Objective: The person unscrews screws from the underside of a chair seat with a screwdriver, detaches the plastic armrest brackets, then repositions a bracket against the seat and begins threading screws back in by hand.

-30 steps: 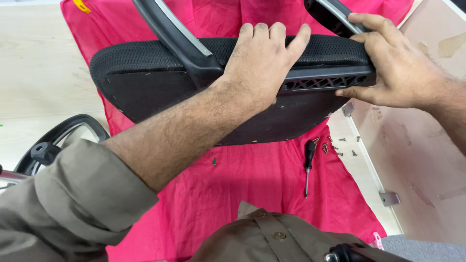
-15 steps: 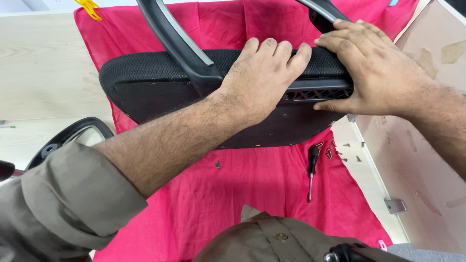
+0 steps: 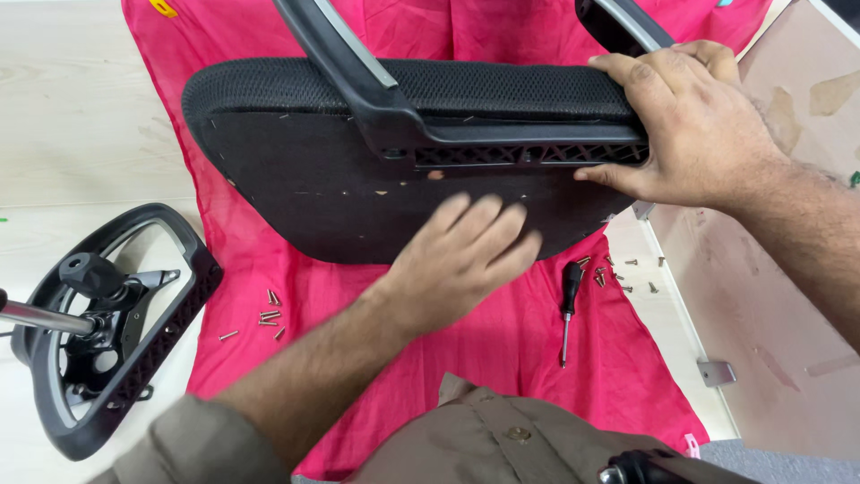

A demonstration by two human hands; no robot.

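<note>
Seat: black chair seat point(image 3: 358, 188) lies upside down on the red cloth point(image 3: 376, 305), fabric underside facing up at me, mesh edge along the top.
Long axis: I read it as running left to right across the view, with the rounded front edge curving down toward my body.
Armrest bracket: black plastic bracket point(image 3: 502, 143) sits across the seat's upper right, and its arm point(image 3: 331, 45) rises up and out of view at the top.
Right hand point(image 3: 690, 125): clamped over the seat's right end, fingers curled over the mesh edge, thumb on the underside.
Left hand point(image 3: 466, 251): fingers straight and close together, lying flat on the seat's lower edge, gripping nothing.
Change: half a second ago I had the left hand up on the bracket by the mesh edge; it has since slid down to the front edge, and the seat fills more of the view.
Screwdriver point(image 3: 568, 305): black-handled, on the cloth just under the seat's lower right, tip pointing at me.
Screws: loose screws point(image 3: 618, 269) right of the screwdriver; a second cluster point(image 3: 264, 318) on the cloth at left.
Chair base part point(image 3: 107, 332): black frame with a metal rod, on the pale floor point(image 3: 72, 108) at far left, well apart from the seat.
Board point(image 3: 779, 296): brown panel along the right side.
In the way: nothing lies between the left hand and the seat.
</note>
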